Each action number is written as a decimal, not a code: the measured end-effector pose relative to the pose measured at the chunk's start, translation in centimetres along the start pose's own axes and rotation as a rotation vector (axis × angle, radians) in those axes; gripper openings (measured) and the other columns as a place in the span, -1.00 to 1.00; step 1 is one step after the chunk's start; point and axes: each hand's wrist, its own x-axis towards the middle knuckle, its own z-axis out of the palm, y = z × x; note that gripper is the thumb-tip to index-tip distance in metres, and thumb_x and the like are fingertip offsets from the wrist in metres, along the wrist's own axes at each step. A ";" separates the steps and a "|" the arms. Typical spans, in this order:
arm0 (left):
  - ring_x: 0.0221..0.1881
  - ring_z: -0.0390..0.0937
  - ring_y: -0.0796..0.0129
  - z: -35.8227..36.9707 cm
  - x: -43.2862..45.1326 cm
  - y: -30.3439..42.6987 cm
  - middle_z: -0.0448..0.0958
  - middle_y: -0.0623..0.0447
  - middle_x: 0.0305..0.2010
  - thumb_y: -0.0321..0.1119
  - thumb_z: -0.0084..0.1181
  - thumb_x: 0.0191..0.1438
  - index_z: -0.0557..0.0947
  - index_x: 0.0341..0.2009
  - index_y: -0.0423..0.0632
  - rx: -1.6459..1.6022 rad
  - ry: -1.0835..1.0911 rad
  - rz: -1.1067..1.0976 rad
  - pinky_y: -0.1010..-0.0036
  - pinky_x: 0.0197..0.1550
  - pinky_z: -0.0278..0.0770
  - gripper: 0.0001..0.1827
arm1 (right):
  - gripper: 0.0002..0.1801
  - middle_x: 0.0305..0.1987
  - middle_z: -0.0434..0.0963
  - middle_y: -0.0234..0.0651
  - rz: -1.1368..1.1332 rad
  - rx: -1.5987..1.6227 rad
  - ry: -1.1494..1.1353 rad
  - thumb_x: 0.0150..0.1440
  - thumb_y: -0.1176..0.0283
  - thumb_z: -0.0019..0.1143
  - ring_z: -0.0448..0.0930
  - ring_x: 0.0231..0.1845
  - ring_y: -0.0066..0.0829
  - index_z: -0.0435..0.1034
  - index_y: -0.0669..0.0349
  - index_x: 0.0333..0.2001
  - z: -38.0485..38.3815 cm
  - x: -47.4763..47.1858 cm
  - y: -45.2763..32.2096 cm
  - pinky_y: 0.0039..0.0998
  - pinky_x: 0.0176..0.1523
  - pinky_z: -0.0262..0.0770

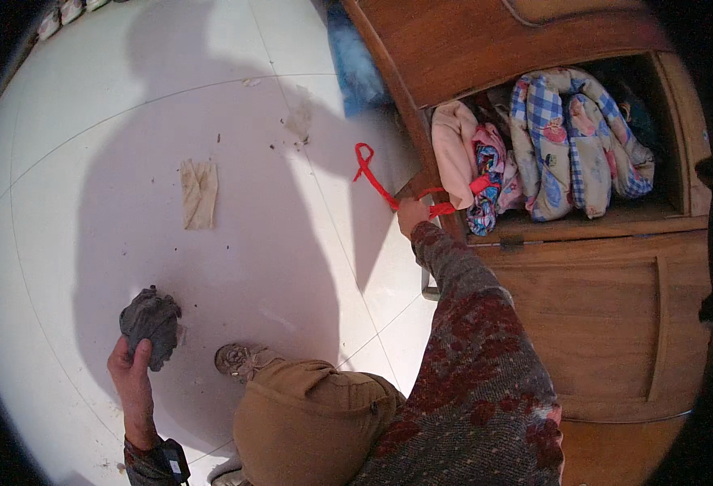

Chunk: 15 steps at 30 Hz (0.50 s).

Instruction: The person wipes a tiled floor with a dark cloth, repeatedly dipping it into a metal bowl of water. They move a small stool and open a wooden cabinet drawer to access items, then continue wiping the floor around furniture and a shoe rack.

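My left hand (pixel 131 361) grips a crumpled dark grey cloth (pixel 151 325) above the floor, thumb on top. Out to the right, my right hand (pixel 413 216) is closed around a red fabric strap (pixel 380 189). One end of the strap curls in a loop to the left of the hand; the other runs to the bundled clothes in the wooden cabinet (pixel 581 228). Beside that hand, a pale pink cloth (pixel 453 149) hangs over the compartment's edge. Patterned fabric (pixel 487 176) bulges out next to it, and a folded blue-checked quilted cloth (pixel 553 146) fills the middle.
A beige cloth piece (pixel 199 194) lies on the pale tiled floor (pixel 46 243), among scattered debris (pixel 298 124). Something blue (pixel 356 67) stands against the cabinet's left side. My shoe (pixel 241 361) shows below. Several shoes (pixel 59 18) are at the far upper left.
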 end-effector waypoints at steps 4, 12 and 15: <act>-0.22 0.50 0.47 0.6 0.0 0.3 0.61 0.09 -0.15 -0.32 0.13 0.23 0.57 0.01 -0.26 -0.018 -0.004 0.045 0.53 -0.16 0.46 -0.67 | -0.79 -0.30 0.67 -0.19 -0.134 -0.166 -0.165 0.07 0.35 0.08 0.69 -0.26 -0.16 0.61 0.16 -0.31 -2.5 -2.7 0.2 -0.10 -0.30 0.57; -0.22 0.48 0.47 1.0 0.3 0.6 0.60 0.11 -0.19 -0.33 0.14 0.22 0.58 -0.02 -0.27 -0.007 0.000 0.072 0.51 -0.13 0.46 -0.68 | -0.82 -0.53 0.52 -0.46 -0.616 1.189 -0.301 0.01 0.36 0.18 0.51 -0.52 -0.44 0.52 0.19 -0.31 -11.7 -0.7 8.3 -0.33 -0.47 0.40; -0.22 0.47 0.48 1.2 0.4 0.2 0.60 0.12 -0.20 -0.32 0.16 0.21 0.58 -0.03 -0.27 0.011 -0.004 0.054 0.50 -0.13 0.46 -0.69 | -0.82 -0.41 0.49 -0.37 0.287 2.023 0.232 0.20 0.28 0.08 0.52 -0.38 -0.44 0.45 0.16 -0.34 -15.5 2.9 17.2 -0.38 -0.28 0.51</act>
